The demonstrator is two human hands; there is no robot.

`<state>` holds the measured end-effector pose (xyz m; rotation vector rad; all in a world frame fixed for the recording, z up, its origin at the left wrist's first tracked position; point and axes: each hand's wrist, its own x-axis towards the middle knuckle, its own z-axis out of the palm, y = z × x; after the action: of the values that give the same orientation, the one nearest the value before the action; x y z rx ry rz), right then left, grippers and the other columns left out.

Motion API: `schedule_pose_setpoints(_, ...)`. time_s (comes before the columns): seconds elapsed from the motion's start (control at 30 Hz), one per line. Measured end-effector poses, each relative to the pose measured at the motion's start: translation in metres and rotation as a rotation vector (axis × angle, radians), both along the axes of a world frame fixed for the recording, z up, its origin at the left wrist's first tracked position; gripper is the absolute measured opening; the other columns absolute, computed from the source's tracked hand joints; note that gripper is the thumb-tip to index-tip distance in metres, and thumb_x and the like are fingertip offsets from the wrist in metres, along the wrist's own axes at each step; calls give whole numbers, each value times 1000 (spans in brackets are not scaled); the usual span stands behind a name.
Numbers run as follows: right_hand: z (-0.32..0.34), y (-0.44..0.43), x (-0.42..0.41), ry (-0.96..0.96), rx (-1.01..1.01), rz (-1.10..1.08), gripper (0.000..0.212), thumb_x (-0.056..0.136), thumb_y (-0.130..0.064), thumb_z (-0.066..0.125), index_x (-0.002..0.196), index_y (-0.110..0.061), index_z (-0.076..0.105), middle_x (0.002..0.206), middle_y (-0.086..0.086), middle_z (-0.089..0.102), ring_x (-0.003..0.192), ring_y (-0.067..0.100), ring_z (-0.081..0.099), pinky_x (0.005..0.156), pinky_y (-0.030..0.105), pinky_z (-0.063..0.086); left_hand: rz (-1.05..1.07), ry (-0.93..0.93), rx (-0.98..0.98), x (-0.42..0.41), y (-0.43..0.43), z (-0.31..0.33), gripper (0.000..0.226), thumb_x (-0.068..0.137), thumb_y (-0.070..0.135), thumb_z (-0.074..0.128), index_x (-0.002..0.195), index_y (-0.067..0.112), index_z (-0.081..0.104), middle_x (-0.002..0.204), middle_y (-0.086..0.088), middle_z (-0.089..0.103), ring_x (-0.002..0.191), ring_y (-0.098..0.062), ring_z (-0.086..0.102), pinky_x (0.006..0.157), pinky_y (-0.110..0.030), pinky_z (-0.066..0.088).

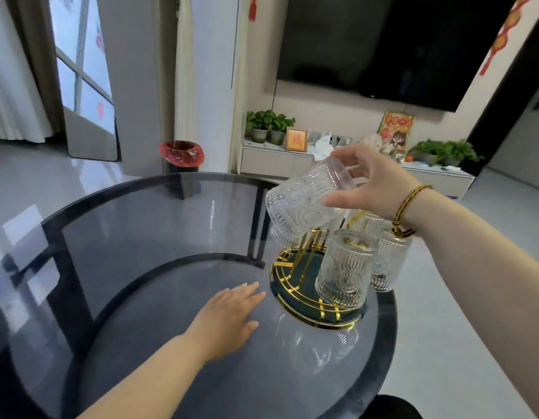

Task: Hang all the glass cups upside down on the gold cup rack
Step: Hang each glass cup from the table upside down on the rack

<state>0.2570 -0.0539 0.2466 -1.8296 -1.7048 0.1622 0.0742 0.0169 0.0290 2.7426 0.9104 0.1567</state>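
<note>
The gold cup rack (295,282) stands on a round dark-green base at the right of the round glass table (159,225). Several ribbed glass cups hang upside down on its prongs; the nearest hung cup (343,270) faces me and another hung cup (389,261) is just right of it. My right hand (374,182) grips a ribbed glass cup (307,198) by its bottom end, tilted mouth-down and to the left, over the rack's top. My left hand (228,319) rests flat on the tabletop, fingers apart, just left of the rack's base.
The table's dark rim (386,337) runs close behind the rack on the right. A bin with a red liner (182,155) stands on the floor beyond the table. A low TV cabinet (274,161) with potted plants lines the far wall.
</note>
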Motion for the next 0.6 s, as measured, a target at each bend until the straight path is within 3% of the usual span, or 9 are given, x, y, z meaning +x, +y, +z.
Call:
schedule_pose_setpoints(0.4, -3, 12, 20, -96, -75, -3, 67, 62, -28, 73, 120, -19, 42, 108, -9, 44, 99, 7, 41, 84, 21, 32, -153, 80, -29, 39, 20, -19, 53, 95, 32, 32, 141, 28, 7, 155, 8, 2, 142, -10, -1, 115, -33, -5)
schedule_pose_setpoints(0.6, -19, 26, 19, -117, -139, 32, 70, 61, -32, 73, 122, -19, 41, 120, -2, 48, 101, 5, 38, 88, 21, 31, -146, 64, -35, 38, 19, -25, 51, 96, 33, 26, 141, 30, 3, 155, 10, -1, 141, -7, -2, 114, -31, -6)
